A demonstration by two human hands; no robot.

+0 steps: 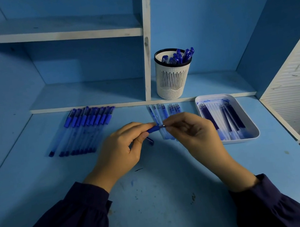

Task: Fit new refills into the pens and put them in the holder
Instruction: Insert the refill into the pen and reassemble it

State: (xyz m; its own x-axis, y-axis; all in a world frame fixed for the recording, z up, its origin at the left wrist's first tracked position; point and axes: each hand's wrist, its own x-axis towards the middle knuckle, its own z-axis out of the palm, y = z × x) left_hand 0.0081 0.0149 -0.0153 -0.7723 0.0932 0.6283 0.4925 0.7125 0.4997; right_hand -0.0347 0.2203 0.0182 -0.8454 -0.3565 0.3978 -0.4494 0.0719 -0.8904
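In the middle of the frame I see the left hand (123,149) gripping a blue pen (152,129) while the right hand (189,132) pinches its metal tip. The white holder (171,82), holding pens, stands on the shelf above centre. Refills (209,117) lie in the tray (241,139) at right.

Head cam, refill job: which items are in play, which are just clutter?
In play: left hand and right hand, both on pen; pen row; loose refills; tray of refills; holder.
Lying about: shelves; ink smudges; slatted panel.
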